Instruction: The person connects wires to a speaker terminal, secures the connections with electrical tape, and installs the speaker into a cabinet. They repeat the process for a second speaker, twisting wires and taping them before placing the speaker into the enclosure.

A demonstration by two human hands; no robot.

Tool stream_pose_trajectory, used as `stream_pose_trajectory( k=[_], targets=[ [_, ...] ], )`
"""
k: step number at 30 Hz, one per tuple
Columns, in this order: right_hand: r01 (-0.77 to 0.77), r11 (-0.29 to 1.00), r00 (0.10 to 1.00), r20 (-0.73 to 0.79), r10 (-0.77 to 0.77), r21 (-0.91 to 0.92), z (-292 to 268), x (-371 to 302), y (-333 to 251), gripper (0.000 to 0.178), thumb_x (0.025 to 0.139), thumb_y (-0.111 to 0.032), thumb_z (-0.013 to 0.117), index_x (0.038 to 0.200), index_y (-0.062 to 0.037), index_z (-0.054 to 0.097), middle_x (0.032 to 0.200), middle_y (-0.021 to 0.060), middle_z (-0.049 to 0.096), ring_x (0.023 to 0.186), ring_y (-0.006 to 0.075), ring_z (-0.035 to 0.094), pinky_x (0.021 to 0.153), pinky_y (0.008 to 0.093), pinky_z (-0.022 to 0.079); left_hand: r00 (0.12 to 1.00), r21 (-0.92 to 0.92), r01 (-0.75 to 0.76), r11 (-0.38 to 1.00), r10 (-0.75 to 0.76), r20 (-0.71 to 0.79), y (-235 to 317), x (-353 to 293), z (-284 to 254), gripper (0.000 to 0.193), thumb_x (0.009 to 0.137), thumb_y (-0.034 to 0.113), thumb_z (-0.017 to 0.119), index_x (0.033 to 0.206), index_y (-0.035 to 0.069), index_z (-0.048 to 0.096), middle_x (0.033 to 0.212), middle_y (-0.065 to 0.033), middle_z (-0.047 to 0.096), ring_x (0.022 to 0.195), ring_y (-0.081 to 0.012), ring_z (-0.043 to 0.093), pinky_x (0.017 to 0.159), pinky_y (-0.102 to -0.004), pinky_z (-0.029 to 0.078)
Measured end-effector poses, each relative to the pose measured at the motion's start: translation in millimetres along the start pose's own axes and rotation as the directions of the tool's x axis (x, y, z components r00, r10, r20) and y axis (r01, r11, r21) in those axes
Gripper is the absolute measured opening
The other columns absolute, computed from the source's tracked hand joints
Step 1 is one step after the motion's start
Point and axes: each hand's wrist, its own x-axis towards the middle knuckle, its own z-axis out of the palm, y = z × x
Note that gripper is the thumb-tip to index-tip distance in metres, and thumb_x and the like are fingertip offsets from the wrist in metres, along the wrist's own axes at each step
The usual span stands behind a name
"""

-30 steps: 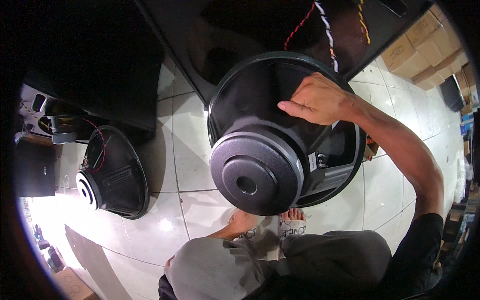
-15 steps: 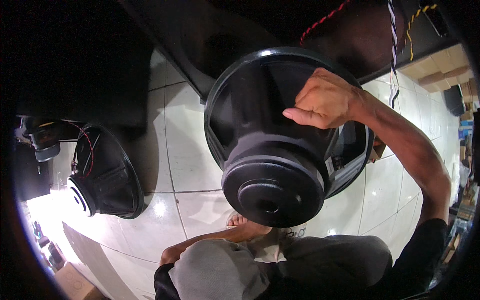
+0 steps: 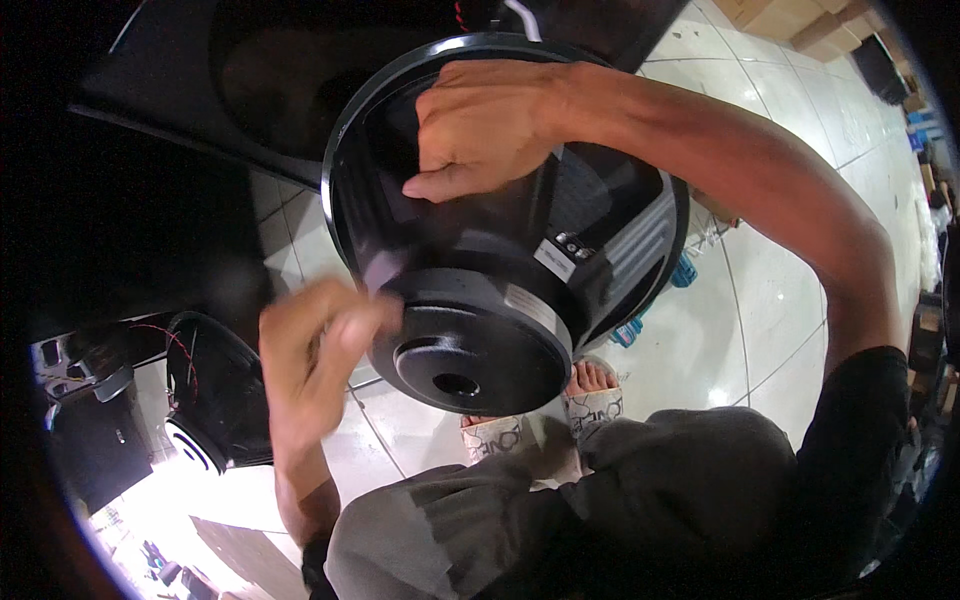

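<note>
A large black loudspeaker driver [image 3: 480,345] is in front of me, its round magnet toward me and its wide rim toward the black box. My right hand [image 3: 485,130] is closed on its metal frame, the fingers hooked out of sight and the thumb pointing left. Beside the magnet's left edge is my left hand [image 3: 315,355], smeared by motion. Its fingers look bent, but I cannot tell whether they touch the magnet. On the frame's right side, wire terminals [image 3: 573,245] sit above a white label [image 3: 553,259].
A black speaker box [image 3: 150,75] stands behind the driver. A second driver [image 3: 215,390] with a red wire rests on the tiled floor at left. Blue-green objects [image 3: 627,332] lie beyond the driver's right edge. Cardboard boxes [image 3: 815,25] are stacked at the far right.
My left hand has risen from low beside my knee to the magnet's left edge. The driver and my right hand appear farther up and left, while the whole view has shifted too.
</note>
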Motion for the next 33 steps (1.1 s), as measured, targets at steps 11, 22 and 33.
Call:
stream_pose_trajectory(
  k=[11, 22, 33],
  targets=[
    [-0.091, 0.983, 0.950, -0.282, 0.133, 0.157, 9.3, -19.4, -15.7, 0.026, 0.108, -0.031, 0.041, 0.123, -0.0140, 0.051, 0.078, 0.0173, 0.064, 0.075, 0.0382, 0.065, 0.071, 0.0491, 0.048, 0.980, 0.455, 0.176, 0.873, -0.200, 0.004, 58.3, 67.9, 73.3, 0.067, 0.073, 0.046, 0.083, 0.110, -0.008, 0.064, 0.107, -0.0286, 0.069, 0.102, -0.0347, 0.068, 0.095, -0.0411, 0.048],
    [-0.764, 0.431, -0.035, -0.698, 0.716, 0.480, 97.3, -215.9, -17.0, 0.021, 0.095, -0.020, 0.067, 0.110, -0.0055, 0.066, 0.099, 0.0118, 0.070, 0.084, 0.0232, 0.067, 0.075, 0.0366, 0.055, 0.984, 0.379, 0.176, 0.909, -0.170, -0.052, 39.6, 46.1, 62.7, 0.058, 0.064, 0.042, 0.091, 0.092, -0.002, 0.066, 0.086, -0.0156, 0.067, 0.084, -0.0237, 0.064, 0.084, -0.0345, 0.048],
    [-0.929, -0.008, -0.054, -0.113, 0.992, 0.370, 311.2, -318.2, -61.9, 0.080, 0.075, -0.038, 0.079, 0.140, -0.0045, 0.046, 0.120, 0.0232, 0.056, 0.114, 0.0438, 0.054, 0.094, 0.0502, 0.048, 0.968, 0.253, 0.249, 0.935, -0.236, -0.080, 41.4, 59.3, 71.4, 0.056, 0.067, 0.042, 0.090, 0.090, -0.002, 0.065, 0.080, -0.0088, 0.065, 0.078, -0.0163, 0.060, 0.074, -0.0308, 0.047]
  ],
)
